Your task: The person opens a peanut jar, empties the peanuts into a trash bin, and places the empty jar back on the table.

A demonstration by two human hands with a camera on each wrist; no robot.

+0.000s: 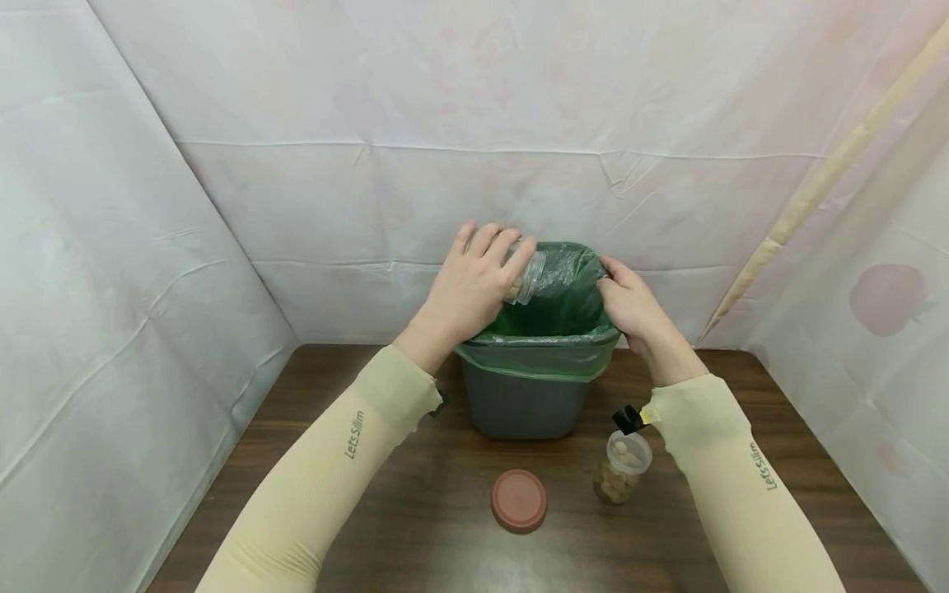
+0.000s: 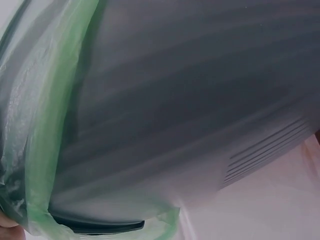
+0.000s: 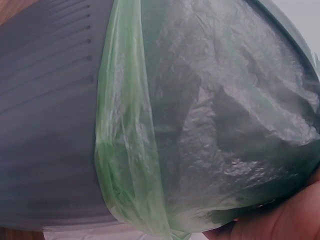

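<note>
A grey trash bin point(image 1: 522, 403) stands on the table, lined with a green plastic bag point(image 1: 567, 288) folded over its rim. My left hand point(image 1: 478, 276) grips a clear jar point(image 1: 530, 278) from above, fingers spread round it. The jar lies tilted on its side over the bin's opening, mouth to the right, with pale pieces showing inside; the hand covers most of it. On the right side, my right hand point(image 1: 633, 305) holds the bin's rim through the bag, thumb toward the inside. Up close, the right wrist view shows the bag's overhang point(image 3: 125, 110) and part of this hand.
In front of the bin lies a round reddish-brown lid point(image 1: 519, 500). To its right, below my right wrist, stands an uncapped clear jar point(image 1: 621, 471) of pale round pieces. White cloth point(image 1: 334, 198) hangs behind and on both sides of the brown wooden table point(image 1: 415, 527).
</note>
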